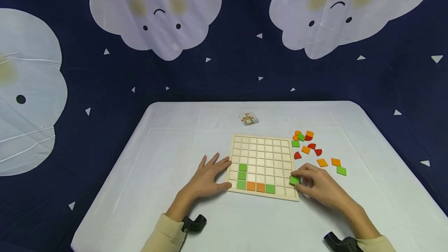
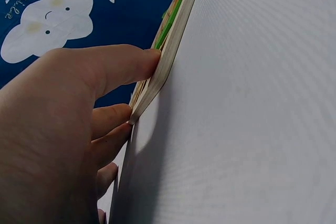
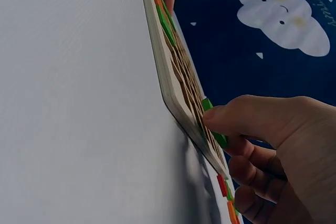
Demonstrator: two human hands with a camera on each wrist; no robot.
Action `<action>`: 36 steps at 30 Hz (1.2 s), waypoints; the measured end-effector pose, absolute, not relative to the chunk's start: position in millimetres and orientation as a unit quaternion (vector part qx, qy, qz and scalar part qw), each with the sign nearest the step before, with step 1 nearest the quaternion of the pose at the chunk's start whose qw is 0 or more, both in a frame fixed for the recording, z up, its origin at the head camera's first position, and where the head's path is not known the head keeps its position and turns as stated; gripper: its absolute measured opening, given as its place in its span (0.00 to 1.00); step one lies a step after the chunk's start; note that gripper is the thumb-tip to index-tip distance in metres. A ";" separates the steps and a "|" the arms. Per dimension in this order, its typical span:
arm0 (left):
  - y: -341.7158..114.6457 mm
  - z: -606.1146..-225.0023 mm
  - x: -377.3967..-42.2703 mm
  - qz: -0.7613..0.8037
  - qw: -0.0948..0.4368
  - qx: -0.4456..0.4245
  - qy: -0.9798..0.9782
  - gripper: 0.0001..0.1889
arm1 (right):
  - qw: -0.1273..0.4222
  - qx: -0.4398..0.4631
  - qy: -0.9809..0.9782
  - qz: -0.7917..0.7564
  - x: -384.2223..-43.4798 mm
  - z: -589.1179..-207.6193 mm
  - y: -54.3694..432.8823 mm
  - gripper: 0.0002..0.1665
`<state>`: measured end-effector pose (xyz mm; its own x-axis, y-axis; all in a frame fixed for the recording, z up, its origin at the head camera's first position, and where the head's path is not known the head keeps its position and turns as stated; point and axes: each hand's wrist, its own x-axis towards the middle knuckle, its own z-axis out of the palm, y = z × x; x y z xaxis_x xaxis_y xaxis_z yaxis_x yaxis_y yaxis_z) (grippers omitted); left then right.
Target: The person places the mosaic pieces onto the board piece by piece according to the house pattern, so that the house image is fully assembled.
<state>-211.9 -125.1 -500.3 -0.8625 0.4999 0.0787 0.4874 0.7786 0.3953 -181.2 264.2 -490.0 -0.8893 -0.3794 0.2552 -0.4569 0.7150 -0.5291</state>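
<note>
A wooden grid board [image 1: 260, 158] lies on the white table, with green and orange square tiles in an L along its left and near cells. The left hand [image 1: 206, 177] touches the board's left edge, thumb near the corner and fingers spread, as the left wrist view also shows. Between thumb and fingers, the right hand [image 1: 318, 185] pinches a green square tile [image 1: 294, 181] over the board's right edge. In the right wrist view the thumb presses on that green tile [image 3: 214, 124], close over the grid cells.
Loose red, orange and green pieces [image 1: 306, 149] lie scattered right of the board, some overlapping. Behind the board is a small pattern card [image 1: 249, 118]. A dark blue cloth [image 1: 241, 81] with clouds hangs beyond the table [image 1: 168, 147].
</note>
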 end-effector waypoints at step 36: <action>-125.8 -500.8 -211.5 0.210 0.010 0.267 0.940 0.38 | 0.013 0.319 -0.895 0.311 -206.0 -491.0 208.0 0.15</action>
